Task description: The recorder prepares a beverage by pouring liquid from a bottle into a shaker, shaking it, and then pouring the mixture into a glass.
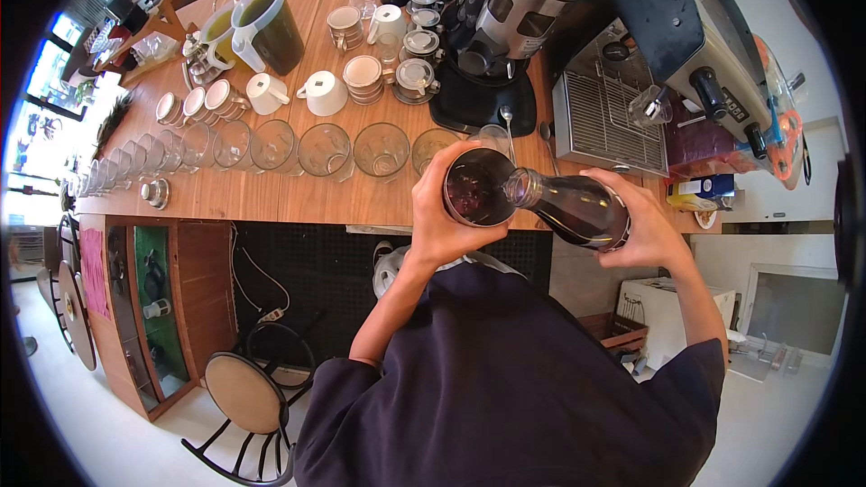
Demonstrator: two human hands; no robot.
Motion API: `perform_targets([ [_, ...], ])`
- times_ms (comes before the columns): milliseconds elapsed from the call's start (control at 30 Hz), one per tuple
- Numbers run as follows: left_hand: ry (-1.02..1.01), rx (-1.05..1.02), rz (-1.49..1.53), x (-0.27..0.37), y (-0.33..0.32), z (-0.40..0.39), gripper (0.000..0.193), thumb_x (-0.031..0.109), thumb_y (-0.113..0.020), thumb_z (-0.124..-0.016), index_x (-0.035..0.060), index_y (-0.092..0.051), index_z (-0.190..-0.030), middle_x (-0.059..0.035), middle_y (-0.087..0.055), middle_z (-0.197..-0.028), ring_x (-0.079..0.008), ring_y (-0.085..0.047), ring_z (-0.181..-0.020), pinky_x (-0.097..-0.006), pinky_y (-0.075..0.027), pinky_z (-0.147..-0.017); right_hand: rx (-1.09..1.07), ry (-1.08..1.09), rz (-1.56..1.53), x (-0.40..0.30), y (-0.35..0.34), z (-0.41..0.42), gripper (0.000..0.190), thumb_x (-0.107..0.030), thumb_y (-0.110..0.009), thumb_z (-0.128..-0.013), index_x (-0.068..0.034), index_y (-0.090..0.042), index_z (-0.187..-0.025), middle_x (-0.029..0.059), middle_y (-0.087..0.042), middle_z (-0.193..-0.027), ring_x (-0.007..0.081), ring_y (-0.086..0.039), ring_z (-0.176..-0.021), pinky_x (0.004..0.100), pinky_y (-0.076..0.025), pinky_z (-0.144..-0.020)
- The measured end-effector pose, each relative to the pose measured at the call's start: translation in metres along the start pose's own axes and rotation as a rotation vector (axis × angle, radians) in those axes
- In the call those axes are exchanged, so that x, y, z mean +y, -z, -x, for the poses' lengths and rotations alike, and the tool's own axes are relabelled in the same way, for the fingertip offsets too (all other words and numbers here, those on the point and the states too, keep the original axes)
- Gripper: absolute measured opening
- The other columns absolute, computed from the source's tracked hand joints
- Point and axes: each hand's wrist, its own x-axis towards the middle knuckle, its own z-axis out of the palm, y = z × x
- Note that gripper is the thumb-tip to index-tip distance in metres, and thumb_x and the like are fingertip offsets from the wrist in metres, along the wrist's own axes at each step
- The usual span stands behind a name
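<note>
My left hand [436, 216] grips a metal-rimmed cup [477, 187] with dark reddish liquid and bubbles inside. My right hand [639, 220] is closed around a glass bottle [578, 210] of dark liquid, tilted with its mouth at the cup's right rim. Whether liquid is flowing cannot be told. Both are held over the front edge of the wooden counter [325, 206]. Just behind the cup stand empty-looking glass tumblers [382, 149], part of a long row running left. A long-handled spoon [507, 122] stands by a small glass behind the bottle.
Behind the tumblers are white mugs [323, 93], striped cups [363, 78], metal drip filters [414, 78] and two plastic pitchers [270, 27] of greenish-yellow liquid. A coffee grinder [528, 7] and an espresso machine [609, 122] stand at the right. A chair [245, 392] is below the counter.
</note>
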Motion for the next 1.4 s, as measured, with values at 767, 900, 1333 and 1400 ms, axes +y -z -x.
perform_targets([
  [767,0.089,0.154,-0.073,0.019,0.003,0.013,0.092,0.009,-0.091,-0.059,-0.0012,-0.046,-0.139,-0.0149,-0.066,-0.124,-0.0214,-0.067,-0.111,-0.0355,-0.054,-0.099,0.355,0.126,-0.542,0.093,-0.092,-0.012,0.101,-0.006,-0.089,-0.056,-0.009,-0.046,-0.147,0.0093,-0.056,-0.138,0.0233,-0.058,-0.127,0.0383,-0.047,-0.107],
  [900,0.095,0.208,-0.099,0.027,0.006,0.018,0.090,0.008,-0.090,-0.059,0.0011,-0.048,-0.139,-0.0119,-0.065,-0.123,-0.0200,-0.067,-0.111,-0.0351,-0.054,-0.099,0.393,0.033,-0.733,0.117,-0.117,-0.017,0.105,-0.009,-0.092,-0.059,-0.008,-0.038,-0.149,0.0104,-0.056,-0.133,0.0233,-0.058,-0.125,0.0393,-0.048,-0.107],
  [1333,0.142,0.324,-0.096,0.020,0.029,0.050,0.091,0.008,-0.092,-0.060,0.0011,-0.047,-0.139,-0.0119,-0.065,-0.122,-0.0196,-0.066,-0.109,-0.0357,-0.054,-0.098,0.622,0.022,-0.917,0.106,-0.173,-0.057,0.082,0.009,-0.087,-0.067,-0.003,-0.040,-0.134,0.0142,-0.060,-0.119,0.0229,-0.069,-0.099,0.0391,-0.064,-0.084],
  [1400,0.158,0.349,-0.080,0.019,0.038,0.052,0.092,0.007,-0.093,-0.060,0.0014,-0.046,-0.139,-0.0121,-0.066,-0.122,-0.0195,-0.067,-0.109,-0.0354,-0.055,-0.097,0.652,0.007,-0.936,0.103,-0.182,-0.059,0.080,0.011,-0.086,-0.067,-0.002,-0.042,-0.133,0.0140,-0.061,-0.117,0.0225,-0.069,-0.099,0.0384,-0.064,-0.082],
])
